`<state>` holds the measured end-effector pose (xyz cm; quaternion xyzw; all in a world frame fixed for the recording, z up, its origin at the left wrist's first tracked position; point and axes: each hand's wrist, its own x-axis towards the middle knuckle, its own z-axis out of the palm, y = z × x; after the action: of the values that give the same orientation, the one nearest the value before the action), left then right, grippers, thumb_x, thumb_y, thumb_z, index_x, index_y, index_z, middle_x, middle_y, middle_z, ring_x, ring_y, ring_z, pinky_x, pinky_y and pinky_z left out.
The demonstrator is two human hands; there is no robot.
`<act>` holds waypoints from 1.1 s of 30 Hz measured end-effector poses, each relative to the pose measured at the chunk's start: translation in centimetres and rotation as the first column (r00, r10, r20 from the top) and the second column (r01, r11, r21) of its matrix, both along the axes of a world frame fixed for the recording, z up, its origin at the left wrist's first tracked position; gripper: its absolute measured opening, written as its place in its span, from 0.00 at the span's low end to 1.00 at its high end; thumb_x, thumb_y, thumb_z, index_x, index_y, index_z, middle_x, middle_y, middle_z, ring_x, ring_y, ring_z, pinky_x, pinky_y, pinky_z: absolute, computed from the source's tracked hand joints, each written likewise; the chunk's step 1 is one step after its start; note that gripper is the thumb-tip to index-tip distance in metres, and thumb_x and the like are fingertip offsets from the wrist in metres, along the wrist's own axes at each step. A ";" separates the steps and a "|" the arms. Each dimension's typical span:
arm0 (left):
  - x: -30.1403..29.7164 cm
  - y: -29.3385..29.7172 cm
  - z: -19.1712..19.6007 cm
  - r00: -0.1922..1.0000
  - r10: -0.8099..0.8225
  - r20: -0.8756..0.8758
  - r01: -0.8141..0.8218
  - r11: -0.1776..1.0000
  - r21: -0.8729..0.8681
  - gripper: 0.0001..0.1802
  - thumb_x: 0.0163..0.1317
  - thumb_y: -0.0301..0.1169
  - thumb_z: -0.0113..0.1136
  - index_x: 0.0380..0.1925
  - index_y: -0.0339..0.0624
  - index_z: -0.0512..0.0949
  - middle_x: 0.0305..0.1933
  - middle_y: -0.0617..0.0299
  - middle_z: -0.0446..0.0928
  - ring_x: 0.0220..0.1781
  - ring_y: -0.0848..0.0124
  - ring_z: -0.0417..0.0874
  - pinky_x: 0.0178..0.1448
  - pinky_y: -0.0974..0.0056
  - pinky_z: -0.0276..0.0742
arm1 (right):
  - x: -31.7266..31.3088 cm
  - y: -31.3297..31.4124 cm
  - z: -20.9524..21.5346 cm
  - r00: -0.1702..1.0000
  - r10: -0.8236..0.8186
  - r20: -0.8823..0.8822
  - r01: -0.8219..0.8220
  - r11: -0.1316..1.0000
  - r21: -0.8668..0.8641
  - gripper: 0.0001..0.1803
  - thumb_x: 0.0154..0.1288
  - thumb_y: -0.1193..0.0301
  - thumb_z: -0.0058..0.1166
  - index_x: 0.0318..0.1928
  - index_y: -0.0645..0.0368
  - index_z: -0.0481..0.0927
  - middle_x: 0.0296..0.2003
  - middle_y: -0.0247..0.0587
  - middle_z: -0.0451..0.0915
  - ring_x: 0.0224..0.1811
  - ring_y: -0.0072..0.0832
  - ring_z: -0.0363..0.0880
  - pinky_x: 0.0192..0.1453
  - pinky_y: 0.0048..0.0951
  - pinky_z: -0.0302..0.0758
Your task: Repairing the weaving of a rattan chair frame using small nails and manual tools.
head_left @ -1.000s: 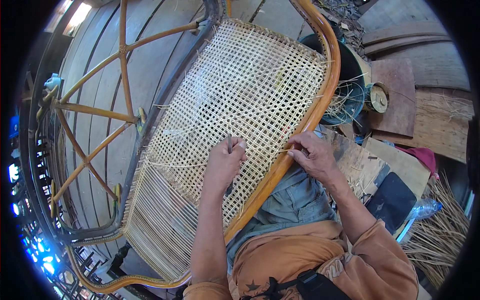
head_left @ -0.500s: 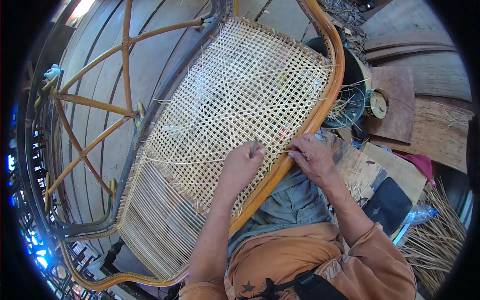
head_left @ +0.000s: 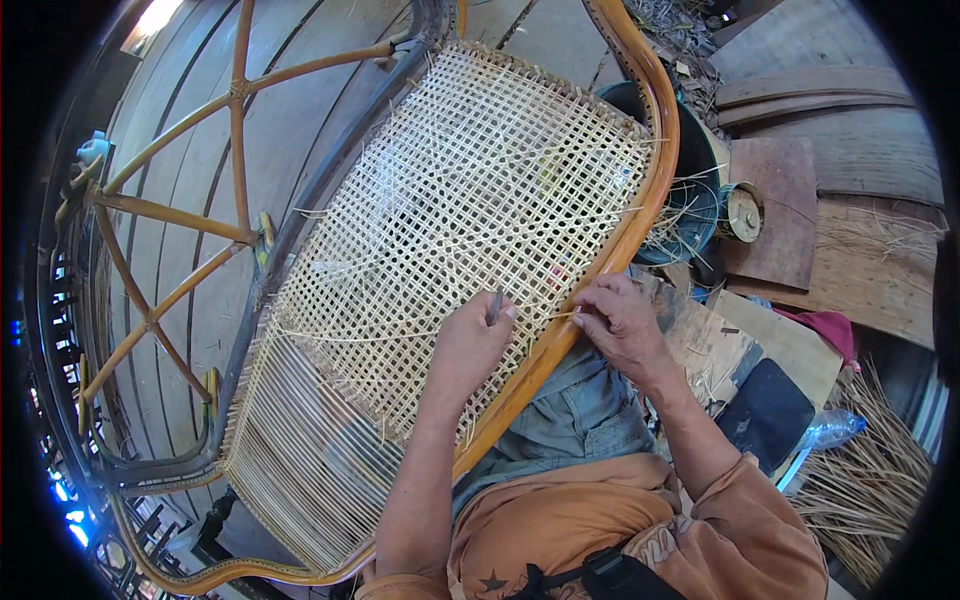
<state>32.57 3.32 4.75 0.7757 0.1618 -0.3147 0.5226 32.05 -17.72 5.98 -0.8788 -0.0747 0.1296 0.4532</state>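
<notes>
A woven cane panel [head_left: 420, 190] with open holes spans a curved rattan chair frame [head_left: 640, 225] leaning across my lap. My left hand [head_left: 473, 340] rests over the weave near the rail, its fingers closed around a small dark pointed tool [head_left: 495, 308], perhaps an awl; its lower part is hidden in the fist. At the rail, my right hand [head_left: 622, 322] pinches a thin cane strand [head_left: 565, 316] between thumb and fingers. Another long loose strand [head_left: 370, 336] runs across the panel toward my left hand. Parallel strands [head_left: 310, 450] fill the lower left section.
Crossed rattan poles [head_left: 240, 90] of the frame stand to the left over a plank floor [head_left: 330, 60]. At right are a dark bucket [head_left: 690, 225] holding cane scraps, a tin can [head_left: 742, 212], boards [head_left: 770, 190], a plastic bottle [head_left: 832, 430] and a cane bundle [head_left: 870, 490].
The whole view has shifted slightly, with the frame appearing a little further left. Both hands keep their grips; my right hand sits slightly lower along the rail.
</notes>
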 end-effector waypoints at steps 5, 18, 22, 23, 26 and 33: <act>0.2 0.1 -0.1 1.000 0.003 -0.026 -0.004 0.999 -0.033 0.11 0.63 0.34 0.51 0.33 0.37 0.75 0.21 0.62 0.74 0.22 0.75 0.72 0.30 0.68 0.68 | 0.1 0.7 0.2 0.993 0.107 0.056 -0.100 0.988 -0.119 0.08 0.54 0.75 0.58 0.36 0.59 0.76 0.34 0.43 0.72 0.38 0.39 0.74 0.42 0.32 0.73; 1.0 -0.4 1.4 0.997 -0.041 -0.066 0.035 0.995 -0.092 0.12 0.62 0.36 0.51 0.35 0.37 0.77 0.22 0.57 0.77 0.25 0.68 0.78 0.34 0.62 0.73 | -0.2 0.8 -0.6 0.988 0.091 0.124 -0.076 0.990 -0.120 0.06 0.52 0.76 0.59 0.32 0.60 0.78 0.32 0.40 0.74 0.37 0.37 0.75 0.40 0.32 0.73; 2.5 -1.6 3.2 0.994 -0.094 -0.064 0.085 0.988 -0.131 0.12 0.62 0.35 0.52 0.36 0.37 0.77 0.22 0.56 0.77 0.25 0.68 0.78 0.34 0.62 0.73 | -0.4 1.0 -0.9 0.993 0.012 0.120 -0.008 0.999 -0.035 0.05 0.54 0.76 0.58 0.33 0.59 0.77 0.33 0.40 0.74 0.37 0.36 0.75 0.41 0.32 0.72; 2.6 -1.7 2.5 0.981 -0.194 -0.005 0.191 0.971 -0.144 0.12 0.61 0.35 0.52 0.37 0.37 0.77 0.22 0.56 0.77 0.24 0.68 0.78 0.34 0.62 0.73 | -0.4 1.1 -0.9 0.992 0.002 0.125 -0.001 1.000 -0.013 0.05 0.54 0.75 0.58 0.33 0.59 0.77 0.33 0.40 0.75 0.38 0.38 0.75 0.42 0.33 0.73; 2.7 -2.1 0.5 0.946 -0.322 0.028 0.323 0.932 -0.167 0.13 0.61 0.35 0.53 0.38 0.37 0.77 0.22 0.57 0.77 0.24 0.71 0.78 0.34 0.64 0.73 | -0.8 1.1 -1.4 0.993 -0.046 0.109 0.044 0.999 0.015 0.05 0.55 0.75 0.57 0.34 0.58 0.78 0.34 0.40 0.75 0.39 0.37 0.75 0.42 0.33 0.73; 2.5 -1.5 1.1 0.979 -0.193 -0.069 0.178 0.967 -0.180 0.12 0.61 0.34 0.53 0.38 0.37 0.78 0.22 0.63 0.76 0.24 0.77 0.77 0.33 0.67 0.73 | -1.0 0.9 -1.4 0.992 -0.055 0.116 0.057 0.998 -0.015 0.06 0.54 0.75 0.58 0.35 0.58 0.78 0.35 0.40 0.75 0.39 0.37 0.75 0.43 0.32 0.73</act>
<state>35.04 1.78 5.82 0.7249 0.0828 -0.4084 0.5486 31.08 -16.78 4.61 -0.8907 -0.0748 0.0666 0.4434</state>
